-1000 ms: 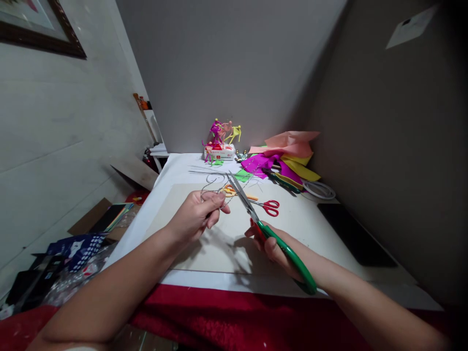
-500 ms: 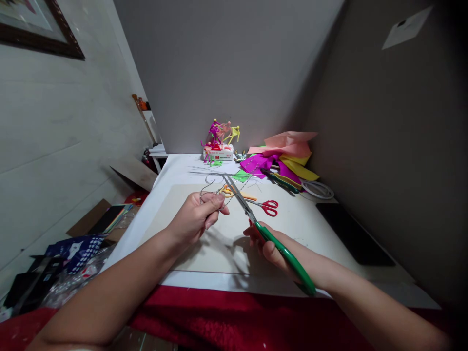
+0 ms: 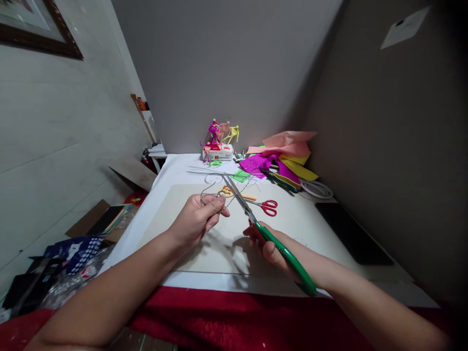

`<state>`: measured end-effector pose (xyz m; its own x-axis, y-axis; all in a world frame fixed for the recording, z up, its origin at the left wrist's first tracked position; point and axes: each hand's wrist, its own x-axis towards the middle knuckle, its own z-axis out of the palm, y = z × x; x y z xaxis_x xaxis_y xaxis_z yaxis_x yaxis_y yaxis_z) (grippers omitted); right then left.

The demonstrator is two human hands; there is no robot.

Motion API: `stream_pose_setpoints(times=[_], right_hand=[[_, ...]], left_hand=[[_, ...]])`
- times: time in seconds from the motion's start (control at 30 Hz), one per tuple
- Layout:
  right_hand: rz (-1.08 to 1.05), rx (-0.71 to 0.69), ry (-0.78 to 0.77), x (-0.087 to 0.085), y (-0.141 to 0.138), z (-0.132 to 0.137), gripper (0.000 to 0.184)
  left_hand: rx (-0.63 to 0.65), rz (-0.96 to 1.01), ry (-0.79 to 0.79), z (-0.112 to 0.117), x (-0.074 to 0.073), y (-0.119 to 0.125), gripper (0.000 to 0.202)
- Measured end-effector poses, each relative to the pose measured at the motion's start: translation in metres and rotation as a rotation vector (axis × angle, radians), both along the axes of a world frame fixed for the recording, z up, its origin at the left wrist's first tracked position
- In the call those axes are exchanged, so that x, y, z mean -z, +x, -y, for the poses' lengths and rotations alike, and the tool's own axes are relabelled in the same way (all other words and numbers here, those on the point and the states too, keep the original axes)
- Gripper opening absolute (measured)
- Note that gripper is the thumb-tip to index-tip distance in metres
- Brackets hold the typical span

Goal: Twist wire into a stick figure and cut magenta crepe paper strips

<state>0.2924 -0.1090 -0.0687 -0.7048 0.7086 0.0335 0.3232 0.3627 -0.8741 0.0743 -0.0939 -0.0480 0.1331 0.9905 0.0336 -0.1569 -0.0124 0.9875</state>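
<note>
Between the thumb and fingers of my left hand [image 3: 199,217] is a thin twisted wire [image 3: 240,194]. Its loops stick out on both sides of the fingertips, and one length runs up to the right. My right hand [image 3: 271,247] is closed round green-handled scissors [image 3: 287,261], their long blades pointing up and left. The blades cross over the wire's right-hand length; whether it lies between them I cannot make out. Behind the fingertips, orange paper [image 3: 249,197] and small red-handled scissors [image 3: 269,208] lie on the pale board [image 3: 175,195].
Straight loose wires [image 3: 204,171] lie beyond the hands. Small paper-wrapped figures [image 3: 215,127] stand around a white box [image 3: 226,153] at the back. Coloured crepe paper [image 3: 288,143], dark-handled pliers [image 3: 283,183] and a coiled white cable [image 3: 317,190] are back right. A black flat slab [image 3: 353,234] lies right.
Almost nothing differs. Both hands, the wire and the scissors hold their positions; the view has shifted very slightly.
</note>
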Motion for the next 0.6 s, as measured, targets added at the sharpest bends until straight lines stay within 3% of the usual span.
stream_pose_setpoints(times=[0.6], right_hand=[[0.012, -0.054, -0.024, -0.0051, 0.0008, -0.0017, 0.057]], left_hand=[[-0.033, 0.011, -0.022, 0.0013, 0.0007, 0.003, 0.031]])
